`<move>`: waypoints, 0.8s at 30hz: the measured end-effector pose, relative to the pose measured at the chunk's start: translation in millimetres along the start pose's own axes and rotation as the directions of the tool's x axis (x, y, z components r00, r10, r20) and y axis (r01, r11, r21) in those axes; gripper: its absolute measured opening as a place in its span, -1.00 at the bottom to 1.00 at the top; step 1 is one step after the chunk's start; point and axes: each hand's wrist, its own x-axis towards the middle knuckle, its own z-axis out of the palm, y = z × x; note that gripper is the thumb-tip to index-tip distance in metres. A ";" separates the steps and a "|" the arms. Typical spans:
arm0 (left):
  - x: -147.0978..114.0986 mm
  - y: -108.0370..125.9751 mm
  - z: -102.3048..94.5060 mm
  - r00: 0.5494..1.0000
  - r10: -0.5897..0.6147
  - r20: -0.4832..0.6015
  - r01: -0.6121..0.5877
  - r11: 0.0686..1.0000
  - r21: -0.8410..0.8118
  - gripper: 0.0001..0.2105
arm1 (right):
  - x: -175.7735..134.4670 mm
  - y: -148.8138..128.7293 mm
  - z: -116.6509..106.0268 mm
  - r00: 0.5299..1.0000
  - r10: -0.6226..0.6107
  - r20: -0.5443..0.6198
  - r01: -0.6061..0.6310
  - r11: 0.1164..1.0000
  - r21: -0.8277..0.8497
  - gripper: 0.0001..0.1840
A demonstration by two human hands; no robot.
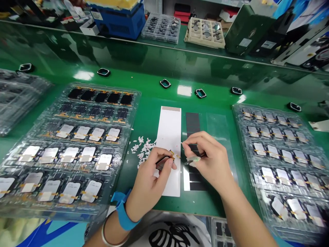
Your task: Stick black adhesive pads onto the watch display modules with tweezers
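My left hand (154,175) is closed around a small display module (162,160), held tilted above a white strip. Its gold flex cable (175,156) points to the right. My right hand (208,157) pinches with thumb and forefinger; a tiny white scrap (182,143) shows at the fingertips, close to the cable. A pale translucent piece with a green spot (193,159) shows by its lower fingers; I cannot tell what it is. Below the hands lies the long white strip (170,127). Right of it is a sheet of dark rectangles (192,120), partly covered by my right hand.
White scraps (144,147) are scattered left of the strip. Clear trays of display modules stand left (100,168) and right (279,171). Several watch-case frames (165,83) sit along the back. A shelf holds a blue box (119,20) and part trays (161,27).
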 end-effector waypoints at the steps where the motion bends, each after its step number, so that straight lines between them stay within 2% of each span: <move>1: -1.0 0.2 -0.5 1.000 -0.003 -0.002 0.003 1.000 0.008 -0.96 | -0.8 2.7 3.8 1.000 0.006 -0.006 -0.006 1.000 -0.006 -0.93; 6: -4.4 1.0 -2.8 1.000 -0.014 -0.022 0.015 0.999 0.040 -0.97 | -3.1 10.5 17.3 0.999 0.038 0.011 -0.039 0.999 0.022 -0.95; 12: -7.8 3.0 -2.3 0.999 -0.034 0.008 0.035 0.998 -0.051 -0.94 | -5.5 12.6 15.8 0.997 0.063 0.055 -0.068 0.991 0.111 -0.84; 17: -8.4 4.4 -0.4 0.990 -0.083 0.111 0.093 0.992 -0.089 -0.95 | -9.7 12.6 12.5 1.000 0.012 -0.009 -0.012 0.995 0.094 -0.85; 20: -6.7 4.8 -0.1 0.990 -0.089 0.110 0.098 0.992 -0.080 -0.94 | -12.0 6.0 7.6 0.999 -0.022 -0.040 0.028 0.990 0.135 -0.87; 24: -5.6 5.0 -1.4 0.992 -0.096 0.083 0.099 0.995 -0.031 -0.92 | -15.9 -4.3 4.0 0.987 -0.160 -0.029 0.162 0.981 0.109 -0.84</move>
